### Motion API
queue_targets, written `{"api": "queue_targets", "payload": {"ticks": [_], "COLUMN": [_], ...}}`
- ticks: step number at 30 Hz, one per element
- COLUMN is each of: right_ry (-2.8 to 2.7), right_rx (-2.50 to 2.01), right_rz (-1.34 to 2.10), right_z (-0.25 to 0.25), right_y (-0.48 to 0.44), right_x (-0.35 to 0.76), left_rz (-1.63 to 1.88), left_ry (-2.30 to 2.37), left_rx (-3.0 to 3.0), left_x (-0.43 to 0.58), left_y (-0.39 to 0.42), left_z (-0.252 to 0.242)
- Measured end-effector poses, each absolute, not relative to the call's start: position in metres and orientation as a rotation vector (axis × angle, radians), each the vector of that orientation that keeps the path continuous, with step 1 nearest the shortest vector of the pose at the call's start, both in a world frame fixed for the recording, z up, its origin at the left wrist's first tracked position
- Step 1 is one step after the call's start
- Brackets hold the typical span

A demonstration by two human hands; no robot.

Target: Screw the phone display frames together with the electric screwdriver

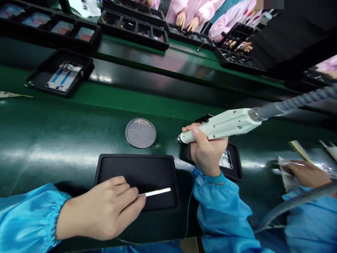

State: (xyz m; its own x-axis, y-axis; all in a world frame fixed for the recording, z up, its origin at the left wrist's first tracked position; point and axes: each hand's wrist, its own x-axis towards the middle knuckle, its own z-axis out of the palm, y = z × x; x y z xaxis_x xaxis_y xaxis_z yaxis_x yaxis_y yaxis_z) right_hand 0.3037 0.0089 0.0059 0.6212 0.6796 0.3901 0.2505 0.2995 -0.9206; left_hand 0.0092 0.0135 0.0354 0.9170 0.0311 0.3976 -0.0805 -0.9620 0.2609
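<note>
My left hand [105, 207] is closed on a thin silvery-white piece [158, 192], seen nearly edge-on; its kind is not clear. The hand is over the front of a black tray [137, 163]. My right hand [206, 151] is wrapped round a pale green electric screwdriver [226, 124], whose tip points left. A grey corrugated hose [297, 103] runs from its back end to the upper right. Left of the screwdriver tip lies a round grey dimpled dish [140, 133] with tiny screws at its far edge. A few tiny bits [157, 145] lie beside the dish.
Behind my right wrist, a black tray [237, 158] holds a phone frame [226, 160]. Another tray [39, 73] with a phone frame [64, 76] stands far left. A co-worker's hand [308, 174] is at right. Compartment trays [134, 30] line the back, with people in pink beyond.
</note>
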Motion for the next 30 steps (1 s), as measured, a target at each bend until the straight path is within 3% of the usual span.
{"api": "queue_targets", "payload": {"ticks": [7, 16, 30], "right_ry": [-0.924, -0.942, -0.969], "right_rx": [-1.256, -1.191, -1.202], "right_rz": [0.349, 0.355, 0.325], "right_z": [0.0066, 0.0073, 0.0066], "right_y": [0.0098, 0.0104, 0.0123], "right_x": [0.3059, 0.306, 0.3095], "left_rz": [0.578, 0.254, 0.203], "left_ry": [-0.053, -0.094, -0.127], "left_rx": [2.848, 2.901, 2.913], "left_x": [0.0094, 0.0122, 0.0131], "left_y": [0.0092, 0.0041, 0.0052], "left_z": [0.0368, 0.0426, 0.0458]}}
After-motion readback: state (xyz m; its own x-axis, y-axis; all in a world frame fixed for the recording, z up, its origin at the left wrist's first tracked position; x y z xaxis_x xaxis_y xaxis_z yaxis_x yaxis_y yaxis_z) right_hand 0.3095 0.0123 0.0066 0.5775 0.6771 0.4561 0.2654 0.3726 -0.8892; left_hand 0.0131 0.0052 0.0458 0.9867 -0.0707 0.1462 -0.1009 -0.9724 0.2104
